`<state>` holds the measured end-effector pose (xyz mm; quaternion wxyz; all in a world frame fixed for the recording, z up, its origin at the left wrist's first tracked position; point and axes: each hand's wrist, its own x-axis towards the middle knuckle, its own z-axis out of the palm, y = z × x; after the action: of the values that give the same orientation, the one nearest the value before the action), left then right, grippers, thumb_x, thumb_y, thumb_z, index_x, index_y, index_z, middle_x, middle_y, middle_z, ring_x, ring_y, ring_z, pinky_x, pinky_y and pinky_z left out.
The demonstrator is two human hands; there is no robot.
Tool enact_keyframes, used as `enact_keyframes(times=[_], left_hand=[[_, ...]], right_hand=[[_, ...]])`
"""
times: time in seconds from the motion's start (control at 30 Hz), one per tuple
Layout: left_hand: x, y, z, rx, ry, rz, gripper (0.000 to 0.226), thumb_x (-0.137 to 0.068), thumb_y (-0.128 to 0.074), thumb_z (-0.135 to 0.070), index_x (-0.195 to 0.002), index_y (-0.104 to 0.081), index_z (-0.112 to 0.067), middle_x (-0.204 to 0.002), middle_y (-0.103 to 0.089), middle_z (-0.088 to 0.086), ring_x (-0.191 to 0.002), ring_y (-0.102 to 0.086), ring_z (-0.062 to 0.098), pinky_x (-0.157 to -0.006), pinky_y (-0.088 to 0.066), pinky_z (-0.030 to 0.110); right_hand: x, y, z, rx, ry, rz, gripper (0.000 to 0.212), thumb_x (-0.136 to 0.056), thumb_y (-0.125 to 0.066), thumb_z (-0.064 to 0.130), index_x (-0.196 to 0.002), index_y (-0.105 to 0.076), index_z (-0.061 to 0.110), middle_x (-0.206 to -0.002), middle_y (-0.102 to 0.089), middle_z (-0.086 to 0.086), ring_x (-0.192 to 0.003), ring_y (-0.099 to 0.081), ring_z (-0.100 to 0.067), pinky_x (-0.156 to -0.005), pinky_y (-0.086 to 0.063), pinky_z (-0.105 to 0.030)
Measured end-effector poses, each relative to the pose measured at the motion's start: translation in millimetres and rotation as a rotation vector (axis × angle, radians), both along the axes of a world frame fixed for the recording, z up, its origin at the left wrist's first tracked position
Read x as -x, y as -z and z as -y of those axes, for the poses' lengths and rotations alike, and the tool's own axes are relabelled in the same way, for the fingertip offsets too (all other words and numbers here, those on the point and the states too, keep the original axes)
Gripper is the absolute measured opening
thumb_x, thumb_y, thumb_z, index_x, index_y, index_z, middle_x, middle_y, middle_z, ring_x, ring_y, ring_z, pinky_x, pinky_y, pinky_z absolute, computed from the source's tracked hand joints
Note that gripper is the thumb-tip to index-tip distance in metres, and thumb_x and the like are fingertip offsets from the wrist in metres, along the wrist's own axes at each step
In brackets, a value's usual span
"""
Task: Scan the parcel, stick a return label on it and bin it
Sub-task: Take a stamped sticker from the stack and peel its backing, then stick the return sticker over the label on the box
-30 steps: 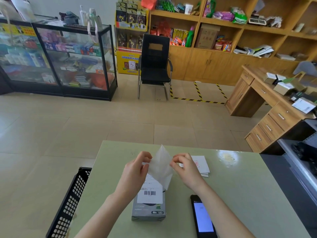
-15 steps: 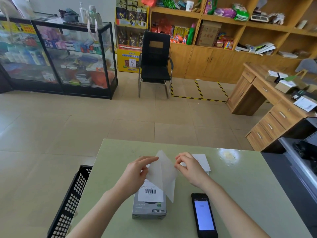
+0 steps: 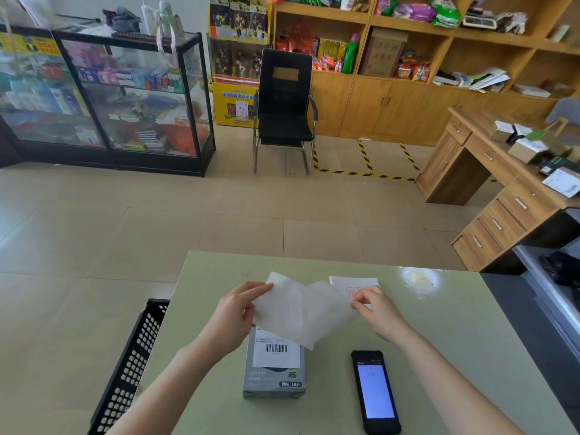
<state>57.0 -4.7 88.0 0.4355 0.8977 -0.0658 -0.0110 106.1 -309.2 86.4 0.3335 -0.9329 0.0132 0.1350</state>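
The parcel point(image 3: 272, 376) is a grey box with a white barcode label, lying flat on the green table point(image 3: 455, 340). Just above it, both hands hold a white return label sheet point(image 3: 284, 310) that has split into two leaves still joined down the middle. My left hand point(image 3: 232, 315) pinches the left leaf's top corner. My right hand point(image 3: 373, 309) pinches the edge of the right leaf point(image 3: 329, 304). I cannot tell which leaf is the sticker and which the backing. A black handheld scanner point(image 3: 375, 391) with a lit screen lies right of the parcel.
A black perforated basket point(image 3: 128, 368) stands on the floor against the table's left edge. A small stack of labels point(image 3: 353, 282) with red print lies on the table behind my right hand. A dark counter point(image 3: 533, 324) adjoins the table's right side.
My hands have moved apart, and the sheet that stood bunched between them is now pulled open into two spread leaves. The parcel and the scanner have not moved.
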Motion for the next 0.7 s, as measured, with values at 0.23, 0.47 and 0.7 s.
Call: enact_keyframes(times=[0.23, 0.47, 0.7], left_hand=[[-8, -2, -10, 0.025, -0.055, -0.013, 0.063, -0.083, -0.040, 0.018, -0.128, -0.059, -0.021, -0.125, -0.053, -0.013, -0.071, -0.055, 0.011, -0.066, -0.057, 0.022], [-15, -9, -19, 0.000, -0.057, -0.011, 0.064, -0.082, -0.039, 0.019, -0.128, -0.058, -0.022, -0.122, -0.051, -0.020, -0.074, -0.055, 0.007, -0.069, -0.056, 0.021], [-14, -18, -28, -0.035, -0.065, 0.009, 0.064, -0.083, -0.039, 0.018, -0.126, -0.060, -0.024, -0.124, -0.051, -0.020, -0.082, -0.056, -0.002, -0.078, -0.054, 0.025]], right_hand=[[-4, 28, 32, 0.038, 0.184, -0.050, 0.016, -0.092, -0.056, 0.013, -0.092, -0.064, 0.000, -0.115, -0.051, -0.013, -0.089, -0.053, -0.020, -0.079, -0.037, -0.025], [-3, 44, 47, 0.074, 0.276, -0.050, 0.016, -0.093, -0.054, 0.014, -0.083, -0.060, 0.003, -0.111, -0.053, -0.015, -0.087, -0.053, -0.024, -0.076, -0.038, -0.028], [1, 53, 44, 0.189, 0.248, -0.055, 0.018, -0.093, -0.047, 0.012, -0.081, -0.057, 0.005, -0.106, -0.052, -0.010, -0.073, -0.052, -0.021, -0.066, -0.041, -0.031]])
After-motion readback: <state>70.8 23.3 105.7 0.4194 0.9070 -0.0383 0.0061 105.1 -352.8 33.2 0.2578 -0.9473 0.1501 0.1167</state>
